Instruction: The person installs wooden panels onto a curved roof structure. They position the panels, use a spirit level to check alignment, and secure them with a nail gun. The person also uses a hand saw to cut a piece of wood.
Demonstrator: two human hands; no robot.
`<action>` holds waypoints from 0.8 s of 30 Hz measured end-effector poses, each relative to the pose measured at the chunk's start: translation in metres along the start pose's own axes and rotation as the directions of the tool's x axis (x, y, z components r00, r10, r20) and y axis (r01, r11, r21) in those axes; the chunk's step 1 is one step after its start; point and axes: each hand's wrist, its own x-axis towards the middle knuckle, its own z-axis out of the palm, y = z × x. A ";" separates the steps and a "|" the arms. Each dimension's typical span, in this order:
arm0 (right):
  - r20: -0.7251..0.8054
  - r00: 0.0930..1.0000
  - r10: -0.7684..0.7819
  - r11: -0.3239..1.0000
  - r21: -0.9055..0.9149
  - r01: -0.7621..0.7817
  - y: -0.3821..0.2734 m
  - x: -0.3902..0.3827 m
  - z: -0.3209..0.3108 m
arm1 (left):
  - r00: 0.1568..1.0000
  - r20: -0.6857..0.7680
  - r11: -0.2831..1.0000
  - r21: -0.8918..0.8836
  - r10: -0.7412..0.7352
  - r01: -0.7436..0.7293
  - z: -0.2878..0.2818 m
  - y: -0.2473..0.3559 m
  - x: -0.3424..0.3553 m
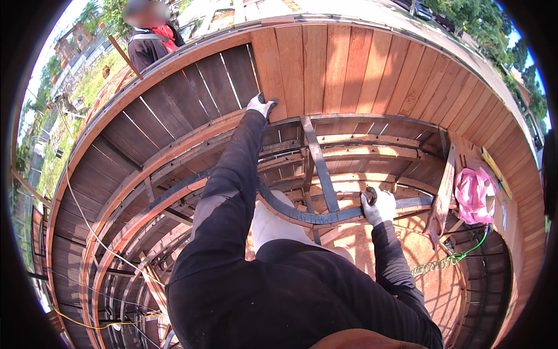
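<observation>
My left hand [261, 107], in a white glove with dark fingertips, reaches far forward. It is closed at the lower corner of a reddish wooden plank [268, 70], the leftmost of a row of fitted planks. Left of that plank lie darker boards [168, 96] with light showing through narrow gaps. Lower and to the right, my right hand [381, 205], in a similar glove, grips a dark curved rail [325, 217]. Its fingers curl around the rail, and the palm side is hidden. My body leans over the rail between both arms.
A flat metal bar [319, 166] crosses the curved frame. On the right are a pink cloth [475, 195], a yellow level-like strip [495, 171], a wooden piece [443, 200] and a coiled green hose [436, 266]. A person [152, 43] stands beyond the rim. A yellow cord [110, 324] hangs lower left.
</observation>
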 end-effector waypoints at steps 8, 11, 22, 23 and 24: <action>0.026 1.000 0.000 1.000 -0.009 0.000 -0.006 0.003 -0.005 | 0.999 0.015 0.889 0.457 -0.036 0.025 -0.014 0.001 0.004; 0.010 1.000 0.007 1.000 0.006 -0.007 0.003 -0.001 -0.007 | 0.999 0.017 0.906 0.423 -0.032 0.022 0.005 0.007 -0.001; 0.108 0.994 0.000 0.986 0.164 -0.018 0.006 -0.001 -0.017 | 0.954 0.300 0.947 -0.305 -0.007 0.103 0.034 0.055 -0.157; 0.124 0.992 -0.012 0.983 0.183 -0.011 0.008 -0.002 -0.017 | 0.941 0.339 0.955 -0.277 -0.011 0.111 0.049 0.068 -0.180; 0.139 0.990 -0.029 0.979 0.202 0.000 0.012 -0.002 -0.019 | 0.927 0.374 0.962 -0.250 -0.014 0.115 0.071 0.090 -0.211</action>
